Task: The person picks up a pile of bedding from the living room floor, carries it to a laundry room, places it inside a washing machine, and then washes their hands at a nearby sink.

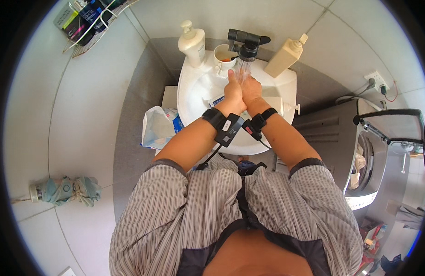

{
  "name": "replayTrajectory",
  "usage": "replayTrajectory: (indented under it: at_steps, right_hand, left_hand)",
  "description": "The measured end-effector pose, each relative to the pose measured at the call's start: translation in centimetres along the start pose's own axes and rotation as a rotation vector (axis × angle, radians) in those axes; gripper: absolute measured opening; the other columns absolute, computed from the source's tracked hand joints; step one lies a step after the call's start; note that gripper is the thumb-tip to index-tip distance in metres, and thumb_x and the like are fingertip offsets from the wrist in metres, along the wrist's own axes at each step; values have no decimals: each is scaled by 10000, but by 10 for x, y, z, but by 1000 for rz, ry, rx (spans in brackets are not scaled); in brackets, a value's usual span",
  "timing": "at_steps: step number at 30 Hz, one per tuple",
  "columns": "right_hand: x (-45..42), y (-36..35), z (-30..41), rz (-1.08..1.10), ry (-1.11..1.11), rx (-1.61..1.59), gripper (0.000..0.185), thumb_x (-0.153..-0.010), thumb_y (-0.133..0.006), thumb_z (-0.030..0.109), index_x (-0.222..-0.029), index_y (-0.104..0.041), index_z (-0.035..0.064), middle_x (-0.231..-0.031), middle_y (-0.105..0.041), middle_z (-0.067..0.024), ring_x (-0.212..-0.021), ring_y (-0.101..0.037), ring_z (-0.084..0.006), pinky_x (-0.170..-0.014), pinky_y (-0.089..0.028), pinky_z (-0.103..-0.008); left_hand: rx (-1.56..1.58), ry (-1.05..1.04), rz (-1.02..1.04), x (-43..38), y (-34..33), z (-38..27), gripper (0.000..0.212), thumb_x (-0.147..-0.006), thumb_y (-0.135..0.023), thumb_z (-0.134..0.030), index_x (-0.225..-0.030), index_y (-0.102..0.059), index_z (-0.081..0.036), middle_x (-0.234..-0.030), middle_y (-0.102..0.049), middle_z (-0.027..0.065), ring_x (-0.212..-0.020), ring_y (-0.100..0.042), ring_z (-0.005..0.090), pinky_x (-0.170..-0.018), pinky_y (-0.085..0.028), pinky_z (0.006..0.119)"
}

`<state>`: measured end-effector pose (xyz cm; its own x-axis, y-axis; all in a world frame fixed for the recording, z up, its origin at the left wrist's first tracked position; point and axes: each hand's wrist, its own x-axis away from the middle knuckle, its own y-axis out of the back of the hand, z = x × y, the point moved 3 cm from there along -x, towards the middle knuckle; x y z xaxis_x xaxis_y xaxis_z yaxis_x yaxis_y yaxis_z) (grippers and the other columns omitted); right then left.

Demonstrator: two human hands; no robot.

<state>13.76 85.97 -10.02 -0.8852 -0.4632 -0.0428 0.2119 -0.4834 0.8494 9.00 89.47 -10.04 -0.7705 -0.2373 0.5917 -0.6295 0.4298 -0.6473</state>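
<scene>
Both my hands meet under the water running from a black faucet [248, 51], above a white washbasin [195, 91]. My left hand [234, 90] has its thumb up and its heel against my right hand [251, 88]. The right hand's fingers look curled, but the water and the hands hide what may lie between them. A blue and white packet [217, 100] shows partly behind my left wrist. Beyond my right wrist a pale pump bottle [276, 102] lies on its side, partly covered. A white mug [223, 55] with something orange inside stands behind my hands.
A white pump bottle [193, 45] stands at the basin's back left, a beige one [285, 57] at its back right. An opened plastic bag [159, 127] sits left of the basin. Rightward is a washing machine [328, 134] with its lid raised, below a wall socket [376, 82].
</scene>
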Motion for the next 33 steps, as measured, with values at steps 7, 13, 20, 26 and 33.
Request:
replayTrajectory:
  at_steps: [7, 13, 20, 26, 33]
  right_hand:
    - [-17, -19, -27, 175, 74, 55, 279, -811, -486, 234, -889, -589, -13, -929, -615, -206, -841, -602, -336, -705, -487, -398]
    - [-8, -31, -33, 643, -251, -1311, 111, -809, -481, 77, -857, -534, -9, -729, -572, -91, -595, -531, -203, -548, -459, -329]
    - [1, -26, -11, -12, -383, -1616, 65, -847, -478, 118, -865, -510, 64, -776, -536, -68, -678, -509, -192, -641, -439, -292]
    - [8, -10, -7, -99, 406, -796, 227, -879, -439, 235, -1005, -534, 72, -976, -548, -119, -957, -493, -246, -872, -361, -346]
    - [32, 2, -6, -1, 446, -953, 225, -813, -536, 274, -883, -557, 62, -968, -543, -93, -957, -483, -214, -877, -344, -310]
  left_hand:
    - [22, -34, 123, -16, -3, 0, 404, -873, -449, -422, -1045, -505, -61, -999, -569, 91, -895, -556, 241, -761, -457, 397]
    - [-138, 124, 248, -28, 18, -16, 288, -797, -533, -362, -753, -559, -79, -754, -578, 51, -769, -569, 186, -694, -472, 364]
    - [179, 76, 332, -16, 11, 11, 373, -840, -450, -436, -963, -522, -92, -896, -582, 103, -813, -568, 226, -705, -475, 406]
    - [154, 51, 533, -9, 14, 9, 417, -871, -387, -458, -1016, -495, -83, -929, -572, 114, -809, -561, 252, -707, -461, 412]
    - [-26, -63, 470, -16, 22, 6, 373, -873, -430, -399, -1052, -482, -76, -940, -566, 117, -830, -558, 242, -714, -462, 395]
